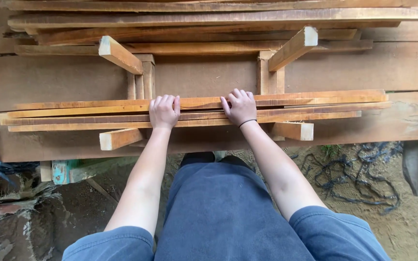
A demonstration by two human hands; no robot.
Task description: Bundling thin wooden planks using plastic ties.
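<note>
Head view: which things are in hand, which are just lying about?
In hand:
- left hand and right hand, both on the thin planks

Lying about:
- cross battens
- upper board stack
- black cords on the ground

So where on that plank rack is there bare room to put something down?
The thin planks are bare left of the left hand, right of the right hand, and in the short gap between them. The upper shelf is crowded with stacked boards. The ground at right has tangled cords.

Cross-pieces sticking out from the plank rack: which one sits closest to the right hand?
The lower right cross-piece, its pale cut end just below and right of the right hand; the other three lie further off.
</note>
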